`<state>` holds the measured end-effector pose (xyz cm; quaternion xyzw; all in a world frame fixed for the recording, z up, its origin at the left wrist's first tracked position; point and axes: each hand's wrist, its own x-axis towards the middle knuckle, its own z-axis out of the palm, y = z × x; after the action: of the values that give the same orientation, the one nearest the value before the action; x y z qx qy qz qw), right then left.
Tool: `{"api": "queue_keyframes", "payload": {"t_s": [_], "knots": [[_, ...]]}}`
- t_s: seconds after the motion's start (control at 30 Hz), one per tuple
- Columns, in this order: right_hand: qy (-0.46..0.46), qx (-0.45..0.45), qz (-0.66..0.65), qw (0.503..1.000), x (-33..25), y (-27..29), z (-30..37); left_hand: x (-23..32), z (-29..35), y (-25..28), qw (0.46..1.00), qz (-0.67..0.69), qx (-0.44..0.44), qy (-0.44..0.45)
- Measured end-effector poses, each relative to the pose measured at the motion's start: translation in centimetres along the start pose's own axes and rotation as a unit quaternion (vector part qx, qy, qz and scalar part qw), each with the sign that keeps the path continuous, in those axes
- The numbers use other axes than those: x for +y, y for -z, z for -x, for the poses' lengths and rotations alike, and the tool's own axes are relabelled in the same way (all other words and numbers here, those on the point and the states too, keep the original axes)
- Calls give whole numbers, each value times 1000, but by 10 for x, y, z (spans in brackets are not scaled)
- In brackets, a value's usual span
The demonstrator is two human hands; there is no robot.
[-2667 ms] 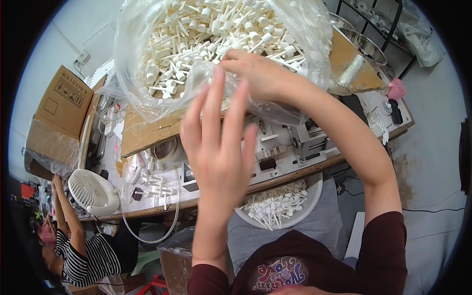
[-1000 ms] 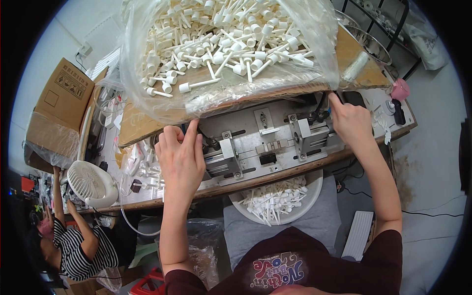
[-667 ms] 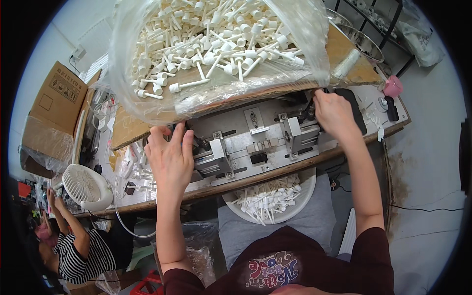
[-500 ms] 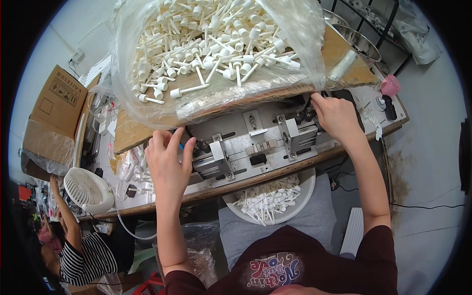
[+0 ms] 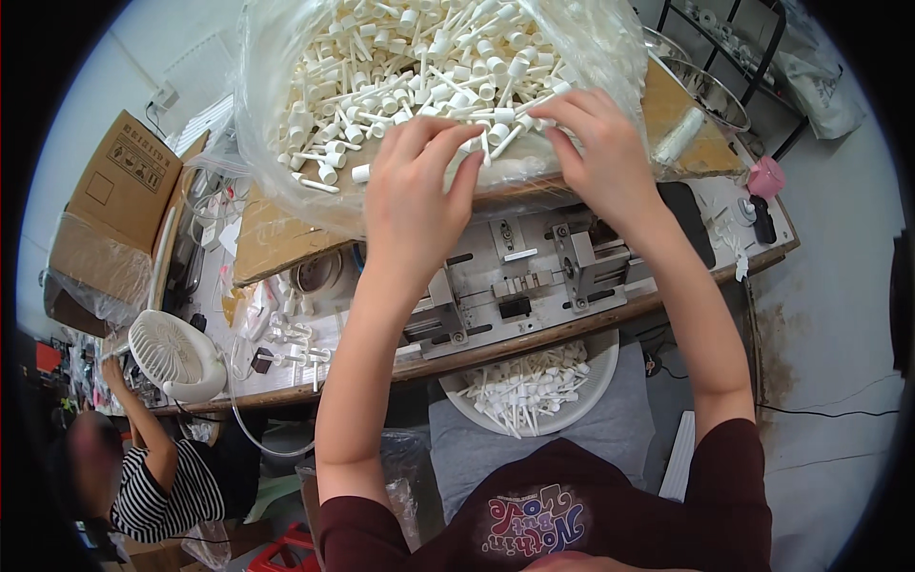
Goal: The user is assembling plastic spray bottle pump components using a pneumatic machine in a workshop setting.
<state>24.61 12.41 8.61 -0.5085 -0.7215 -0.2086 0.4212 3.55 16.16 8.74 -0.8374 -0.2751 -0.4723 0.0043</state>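
My left hand [image 5: 416, 186] is over the near edge of a heap of white plastic sticks with cup-shaped heads [image 5: 419, 71], its thumb and forefinger spread. On the other side, my right hand [image 5: 602, 151] reaches the same edge, fingers curved and thumb apart. A few white pieces lie between the two hands; neither hand visibly grips one. The heap sits in a clear plastic bag [image 5: 262, 162] on cardboard. Below my wrists is a metal fixture [image 5: 519, 281] with two clamp blocks, partly covered by my left forearm.
A white basin [image 5: 602, 386] with more white pieces rests on my lap. A small white fan [image 5: 172, 355] stands at the bench's left, near a cardboard box [image 5: 119, 176]. A pink object [image 5: 765, 176] is at the right end. A co-worker in a striped shirt [image 5: 170, 491] sits at left.
Both hands have left the sides of the metal fixture and moved up and inward to the front of the heap. The view has shifted slightly.
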Motion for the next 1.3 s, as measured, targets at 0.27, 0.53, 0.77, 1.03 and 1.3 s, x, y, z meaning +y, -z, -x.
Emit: {"api": "queue_keyframes", "payload": {"t_s": [0.27,0.53,0.77,1.03,1.3], "knots": [[76,-238,94,964,25,-29,-26,-46,-24,-50,994,-86,-36,51],[-22,-90,-125,988,26,5,-12,-51,-26,-22,985,-80,-123,93],[-272,-39,-321,906,-38,36,45,-21,-8,17,992,37,45,111],[-69,-68,-171,981,-85,22,143,39,56,42,999,42,7,18],[-1,-112,-84,990,-99,-9,163,62,102,38,996,48,-26,74]]}}
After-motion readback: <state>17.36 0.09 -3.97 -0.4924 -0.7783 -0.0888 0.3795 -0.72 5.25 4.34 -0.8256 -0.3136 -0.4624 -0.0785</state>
